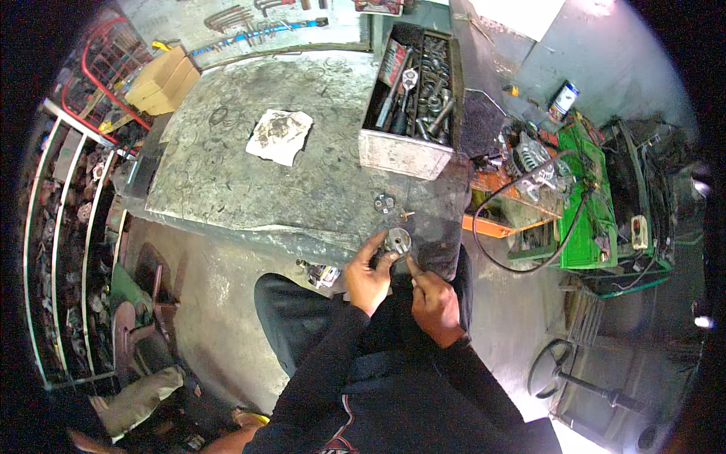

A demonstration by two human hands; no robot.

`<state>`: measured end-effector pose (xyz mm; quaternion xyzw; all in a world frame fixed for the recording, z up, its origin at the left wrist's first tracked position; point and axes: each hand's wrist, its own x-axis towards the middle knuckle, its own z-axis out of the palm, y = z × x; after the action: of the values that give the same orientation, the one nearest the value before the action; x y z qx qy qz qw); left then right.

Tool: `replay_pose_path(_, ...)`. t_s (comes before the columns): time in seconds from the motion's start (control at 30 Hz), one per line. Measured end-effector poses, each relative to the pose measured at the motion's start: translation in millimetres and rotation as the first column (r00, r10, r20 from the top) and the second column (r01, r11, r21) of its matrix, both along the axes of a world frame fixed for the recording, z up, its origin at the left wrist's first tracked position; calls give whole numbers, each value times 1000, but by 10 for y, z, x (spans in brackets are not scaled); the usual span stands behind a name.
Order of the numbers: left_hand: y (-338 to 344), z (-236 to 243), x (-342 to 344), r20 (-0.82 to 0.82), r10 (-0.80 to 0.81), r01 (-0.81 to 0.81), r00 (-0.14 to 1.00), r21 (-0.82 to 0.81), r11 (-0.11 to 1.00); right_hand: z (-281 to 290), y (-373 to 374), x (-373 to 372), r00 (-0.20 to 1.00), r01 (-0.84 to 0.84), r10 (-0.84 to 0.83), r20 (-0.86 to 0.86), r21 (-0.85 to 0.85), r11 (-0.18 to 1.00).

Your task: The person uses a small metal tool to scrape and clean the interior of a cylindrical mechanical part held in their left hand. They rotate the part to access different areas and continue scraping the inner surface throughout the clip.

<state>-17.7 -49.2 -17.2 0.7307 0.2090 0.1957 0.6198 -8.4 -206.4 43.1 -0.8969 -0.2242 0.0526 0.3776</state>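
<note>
My left hand (366, 277) is closed around a small round metal part (398, 240), thumb and fingers on its rim, at the front edge of the worn workbench (325, 189). The part's upper face, with a dark hole in it, is turned up. My right hand (437, 309) grips a slim tool (411, 265) whose tip reaches the lower edge of the part. Its exact kind is too small to tell. Just beyond the part lie a dark round piece with holes (385, 203) and a small brass-coloured piece (407, 216).
A metal toolbox (406, 154) full of sockets and ratchets stands at the far right of the bench. A stained white cloth or paper (280, 136) lies mid-bench. Right of the bench, an alternator (532, 157) rests near a green cabinet (582, 197) and looping black cable (484, 246).
</note>
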Motion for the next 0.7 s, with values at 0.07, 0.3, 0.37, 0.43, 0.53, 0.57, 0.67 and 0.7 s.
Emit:
replay_pose_path(0.07,-4,-110,-36,-4,6,-6,1000,32,999,-89,172,196,999,8,-9,33,35,999)
replay_pose_path(0.3,68,140,26,-33,-29,34,999,165,986,1,-5,-22,997,-17,14,78,31,999)
replay_pose_path(0.37,72,65,47,-1,-29,29,1000,180,983,-60,106,133,992,-8,-5,129,96,995)
replay_pose_path(0.43,63,84,38,-22,-44,46,999,123,991,-187,288,382,993,-32,25,117,57,998)
replay_pose_path(0.53,133,111,39,-81,-43,56,996,161,985,-169,241,317,992,-53,48,120,40,998)
replay_pose_path(0.57,132,66,31,-36,-28,34,999,174,984,-180,119,167,987,-58,50,150,52,997)
replay_pose_path(0.67,89,53,9,22,-34,29,999,199,980,-140,129,172,999,-39,38,37,27,999)
replay_pose_path(0.7,77,114,35,-2,-33,32,999,187,982,-141,180,258,1000,-26,26,5,-8,1000)
